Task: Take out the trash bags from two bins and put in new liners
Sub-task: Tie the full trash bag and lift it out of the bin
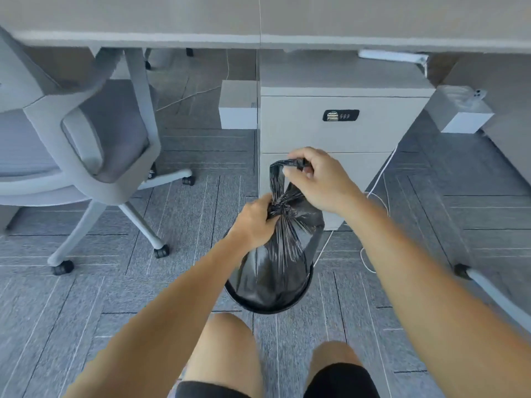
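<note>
Trash bag point(275, 262), black and twisted at the neck, has its lower part inside the round black bin point(267, 308) on the carpet at the centre of the frame, before a white drawer cabinet point(339, 133). My left hand point(255, 222) grips the knotted neck, fingers curled round it. My right hand point(319, 179) pinches the bag's top loop just above.

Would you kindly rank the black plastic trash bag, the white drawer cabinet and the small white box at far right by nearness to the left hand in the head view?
1. The black plastic trash bag, gripped by the left hand.
2. The white drawer cabinet, just behind the bag.
3. The small white box, on the floor, far right.
</note>
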Tool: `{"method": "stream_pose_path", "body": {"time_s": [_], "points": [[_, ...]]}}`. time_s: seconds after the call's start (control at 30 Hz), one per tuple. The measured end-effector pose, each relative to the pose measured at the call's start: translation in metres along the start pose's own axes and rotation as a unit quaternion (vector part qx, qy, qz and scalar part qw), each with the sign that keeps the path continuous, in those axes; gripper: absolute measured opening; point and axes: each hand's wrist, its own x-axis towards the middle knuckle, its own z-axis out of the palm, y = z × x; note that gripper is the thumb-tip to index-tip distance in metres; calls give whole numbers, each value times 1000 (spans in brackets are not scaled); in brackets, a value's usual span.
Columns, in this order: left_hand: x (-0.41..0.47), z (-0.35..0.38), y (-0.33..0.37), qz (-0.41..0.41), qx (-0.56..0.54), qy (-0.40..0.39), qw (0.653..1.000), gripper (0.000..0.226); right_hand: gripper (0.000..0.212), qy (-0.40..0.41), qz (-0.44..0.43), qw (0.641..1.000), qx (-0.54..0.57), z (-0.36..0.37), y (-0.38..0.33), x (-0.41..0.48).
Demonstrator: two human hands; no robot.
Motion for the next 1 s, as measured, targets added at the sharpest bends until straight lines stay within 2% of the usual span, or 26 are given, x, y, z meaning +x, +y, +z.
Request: {"method": "stream_pose_path", "body": {"time_s": [0.1, 0.17, 0.23, 0.37, 0.5, 0.7, 0.87, 1.0], "points": [[-15, -34, 54, 10, -7, -15, 1000, 26, 85, -143, 75, 974, -156, -32, -13, -15], [-27, -60, 97, 34, -4, -25, 999, 33, 94, -189, 102, 955, -206, -56, -29, -31], [-42, -86, 144, 49, 4, -39, 998, 35, 84, -184, 104, 954, -214, -82, -50, -48], [-69, -140, 234, 40, 3, -51, 998, 39, 54, -108, 95, 961, -238, -148, -99, -81], [-84, -187, 304, 35, 3, -73, 997, 28, 42, -47, 98, 969, -221, -209, -139, -111], [-90, -219, 377, 149, 30, -143, 978, 10, 23, 102, 181, 960, -186, -281, -176, -160], [-98, -213, 425, 288, 3, -187, 939, 14, 16, 122, 237, 960, -90, -333, -206, -207], [-113, -203, 464, 356, 2, -246, 902, 19, 13, 200, 289, 932, -92, -355, -225, -249]]}}
